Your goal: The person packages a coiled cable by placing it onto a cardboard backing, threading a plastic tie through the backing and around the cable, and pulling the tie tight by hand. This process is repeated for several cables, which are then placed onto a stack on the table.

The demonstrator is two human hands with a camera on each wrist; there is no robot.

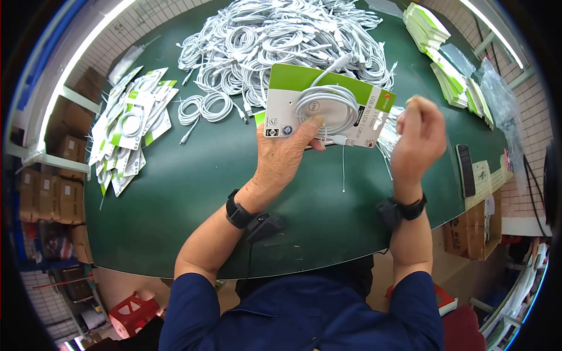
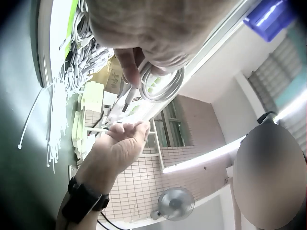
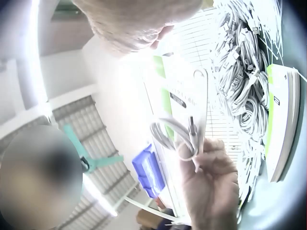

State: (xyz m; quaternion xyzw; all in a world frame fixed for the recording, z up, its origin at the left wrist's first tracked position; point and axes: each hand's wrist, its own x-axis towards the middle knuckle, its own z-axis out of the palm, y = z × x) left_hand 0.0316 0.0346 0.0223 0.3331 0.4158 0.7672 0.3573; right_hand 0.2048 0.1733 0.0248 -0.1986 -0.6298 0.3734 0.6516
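Observation:
My left hand (image 1: 281, 155) grips a green and white packaging card (image 1: 278, 108) printed "USB-A to USB-C Cable", raised above the table. Across the card's face lies a coiled white USB cable (image 1: 351, 111), with the left thumb pressing its lower edge; one plug shows below the coil and the other end reaches up past the top edge. Just right of the card is my right hand (image 1: 418, 143), apart from it, its fingers curled in. No object shows in those fingers, also in the left wrist view, where the right hand (image 2: 115, 148) appears below the cable coil (image 2: 163, 88).
A large heap of white cables (image 1: 281, 41) covers the table's far side. Packed cable cards (image 1: 132, 117) pile up at left. Stacks of cards (image 1: 427, 29) and a plastic bag (image 1: 500, 88) lie at far right, a phone (image 1: 465, 169) at the right edge, thin white ties (image 1: 384, 146) behind the right hand.

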